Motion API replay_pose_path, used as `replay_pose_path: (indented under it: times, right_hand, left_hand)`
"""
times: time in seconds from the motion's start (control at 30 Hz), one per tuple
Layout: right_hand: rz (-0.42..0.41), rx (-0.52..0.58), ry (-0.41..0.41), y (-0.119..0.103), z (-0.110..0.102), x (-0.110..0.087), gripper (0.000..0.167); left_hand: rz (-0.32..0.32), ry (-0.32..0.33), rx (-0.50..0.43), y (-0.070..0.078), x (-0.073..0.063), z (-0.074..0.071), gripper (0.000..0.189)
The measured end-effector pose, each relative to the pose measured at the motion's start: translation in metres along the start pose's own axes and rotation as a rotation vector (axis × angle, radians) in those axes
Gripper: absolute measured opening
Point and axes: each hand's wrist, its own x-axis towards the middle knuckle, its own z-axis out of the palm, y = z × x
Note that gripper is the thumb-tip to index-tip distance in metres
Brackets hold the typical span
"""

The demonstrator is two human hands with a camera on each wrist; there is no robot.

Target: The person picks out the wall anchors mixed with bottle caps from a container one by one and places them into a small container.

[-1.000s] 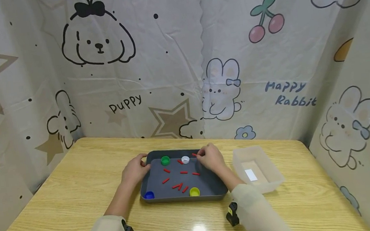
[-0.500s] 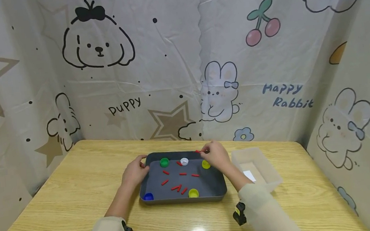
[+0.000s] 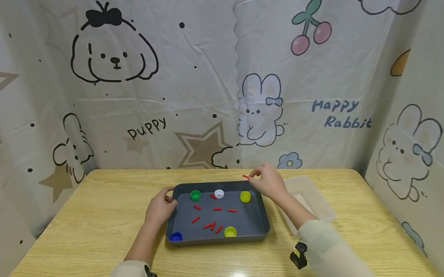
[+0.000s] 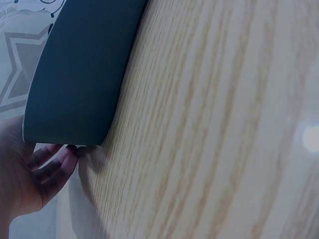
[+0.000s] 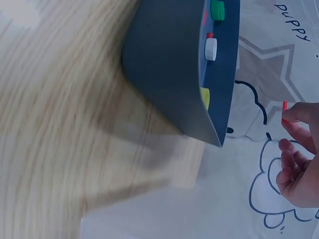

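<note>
A dark grey tray [image 3: 217, 240] lies on the wooden table. My left hand [image 3: 161, 209] grips its left wall near the far corner; the left wrist view shows curled fingers [image 4: 55, 172] against the outside. Between thumb and fingertips, my right hand [image 3: 268, 183] pinches a small red stick [image 3: 245, 176], raised beyond the tray's far right corner. Several similar red sticks [image 3: 217, 209] lie scattered inside. Around them sit a green cap [image 3: 195, 196], a white cap [image 3: 219, 194], a blue cap [image 3: 176, 237], one yellow cap [image 3: 245, 196] at far right and another yellow cap [image 3: 230, 232] in front.
A translucent plastic box [image 3: 320, 198] stands right of the tray, partly behind my right forearm. The wooden table [image 3: 76, 239] reaches back to a printed cloth [image 3: 201, 83] hanging behind and at both sides.
My right hand has risen out of the tray and moved right with the red stick, uncovering the far yellow cap. My left hand stays on the tray's left wall.
</note>
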Motion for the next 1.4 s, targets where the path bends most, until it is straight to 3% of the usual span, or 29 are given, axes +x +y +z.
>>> replay_pose_path:
  times: [0.23, 1.4]
  right_hand:
    - [0.019, -0.003, 0.004, 0.008, -0.015, -0.002, 0.017]
    - [0.071, -0.039, 0.072, 0.063, -0.065, -0.023, 0.019]
  left_hand:
    - [-0.011, -0.009, -0.007, 0.005, -0.002, -0.003, 0.050]
    - [-0.016, -0.003, -0.014, 0.002, -0.002, 0.001, 0.051]
